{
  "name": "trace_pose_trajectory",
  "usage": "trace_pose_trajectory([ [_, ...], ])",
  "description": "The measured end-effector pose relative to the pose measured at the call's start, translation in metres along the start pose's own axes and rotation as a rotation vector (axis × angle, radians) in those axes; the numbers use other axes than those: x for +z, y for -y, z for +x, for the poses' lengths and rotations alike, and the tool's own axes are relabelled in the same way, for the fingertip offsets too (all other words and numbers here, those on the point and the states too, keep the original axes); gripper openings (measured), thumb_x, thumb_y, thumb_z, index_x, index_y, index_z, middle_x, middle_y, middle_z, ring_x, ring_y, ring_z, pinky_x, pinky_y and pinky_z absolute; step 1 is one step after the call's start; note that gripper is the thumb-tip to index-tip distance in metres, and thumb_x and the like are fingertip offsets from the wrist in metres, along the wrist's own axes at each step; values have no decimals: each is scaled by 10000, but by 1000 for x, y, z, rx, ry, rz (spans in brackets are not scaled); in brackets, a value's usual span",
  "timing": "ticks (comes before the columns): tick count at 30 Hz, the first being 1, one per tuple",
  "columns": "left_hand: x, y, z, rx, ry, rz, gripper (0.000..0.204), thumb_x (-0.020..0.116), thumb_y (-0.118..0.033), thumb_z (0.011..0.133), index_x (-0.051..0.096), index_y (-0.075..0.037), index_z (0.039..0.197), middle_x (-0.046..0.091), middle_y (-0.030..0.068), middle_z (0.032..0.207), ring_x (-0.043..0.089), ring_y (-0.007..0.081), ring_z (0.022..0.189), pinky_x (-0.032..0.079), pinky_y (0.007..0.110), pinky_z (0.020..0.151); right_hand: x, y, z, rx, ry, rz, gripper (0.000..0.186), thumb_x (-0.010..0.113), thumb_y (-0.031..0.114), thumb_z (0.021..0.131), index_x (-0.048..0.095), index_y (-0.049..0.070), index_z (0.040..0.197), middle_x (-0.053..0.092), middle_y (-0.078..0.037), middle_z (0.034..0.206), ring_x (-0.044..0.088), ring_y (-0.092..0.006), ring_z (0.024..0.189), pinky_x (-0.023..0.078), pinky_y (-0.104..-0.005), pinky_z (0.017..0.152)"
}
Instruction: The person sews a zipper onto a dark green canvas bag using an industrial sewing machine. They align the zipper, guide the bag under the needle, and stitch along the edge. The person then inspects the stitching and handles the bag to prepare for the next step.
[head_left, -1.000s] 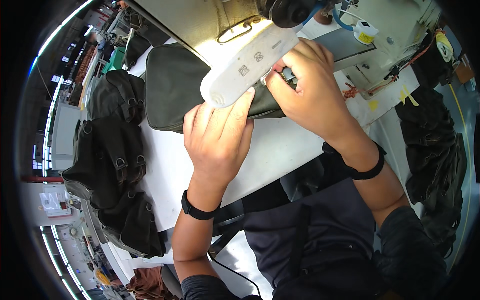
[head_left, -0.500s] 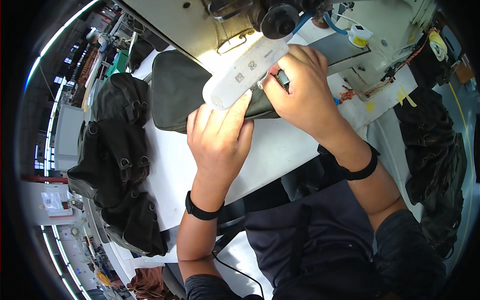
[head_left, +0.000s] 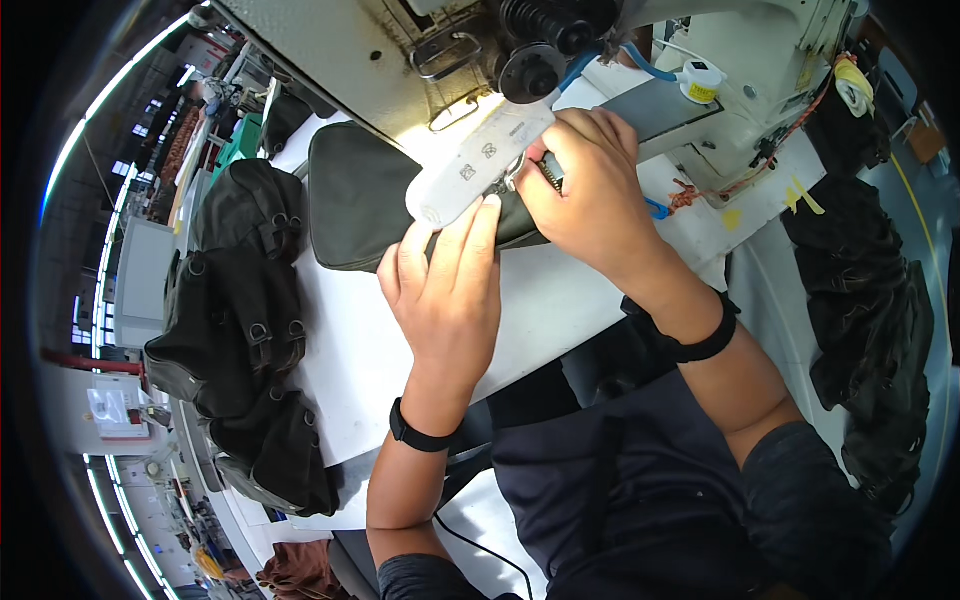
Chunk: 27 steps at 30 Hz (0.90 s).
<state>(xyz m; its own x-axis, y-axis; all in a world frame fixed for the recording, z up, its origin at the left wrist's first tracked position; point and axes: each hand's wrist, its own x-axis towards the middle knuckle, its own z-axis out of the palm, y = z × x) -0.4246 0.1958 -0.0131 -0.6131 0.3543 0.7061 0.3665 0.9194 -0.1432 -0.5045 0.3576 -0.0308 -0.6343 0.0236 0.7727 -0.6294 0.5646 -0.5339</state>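
A dark green fabric piece [head_left: 358, 195] with rounded corners lies under the head of a sewing machine [head_left: 340, 60]. Above it sits a pale oblong plate [head_left: 460, 172], lit by the machine's lamp and hiding the needle area. My left hand [head_left: 447, 290] lies with its fingers stretched on the near edge of the fabric, their tips close to the plate. My right hand [head_left: 592, 190] is closed at the fabric's right part, thumb and bent fingers gripping it. A toothed strip, like zipper teeth [head_left: 551, 176], shows beside its thumb.
Dark bags with metal rings [head_left: 235, 310] are piled along the left of the white table [head_left: 350, 380]. More dark bags [head_left: 860, 300] hang at the right. A small white bottle [head_left: 700, 80] stands by the machine's arm [head_left: 650, 110]. Brown fabric [head_left: 300, 568] lies at lower left.
The whole view has shifted slightly, so the machine sits a little lower in it. My left fingers lie a bit straighter beside the plate; my right hand keeps its grip.
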Motion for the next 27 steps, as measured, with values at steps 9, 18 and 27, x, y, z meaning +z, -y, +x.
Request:
trace_pose_trajectory([
  [9, 13, 9, -10, 12, -23, -102, 483, 793, -34, 780, 750, -147, 1248, 746, -40, 1242, 624, 185, 1087, 413, 349, 981, 1, -6, -9, -26, -26, 8, 84, 717, 130, 869, 648, 82, 872, 665, -57, 906, 609, -281, 967, 373, -418, 1033],
  [18, -6, -22, -8, -90, 36, 35, 497, 800, -59, 803, 719, -120, 1290, 674, 21, 1344, 630, 236, 1124, 450, 360, 945, -1, -6, -3, -60, 5, 46, 94, 713, 149, 863, 644, 90, 842, 663, -56, 877, 604, -281, 942, 364, -424, 1016],
  [27, 26, -10, -2, -151, -52, -408, 745, 944, -176, 715, 542, -10, 1319, 588, 239, 1360, 593, 416, 1236, 519, 455, 988, -6, -1, -9, -11, -63, 130, 126, 719, 120, 806, 626, 78, 732, 708, -85, 957, 614, -308, 1018, 408, -452, 1004],
])
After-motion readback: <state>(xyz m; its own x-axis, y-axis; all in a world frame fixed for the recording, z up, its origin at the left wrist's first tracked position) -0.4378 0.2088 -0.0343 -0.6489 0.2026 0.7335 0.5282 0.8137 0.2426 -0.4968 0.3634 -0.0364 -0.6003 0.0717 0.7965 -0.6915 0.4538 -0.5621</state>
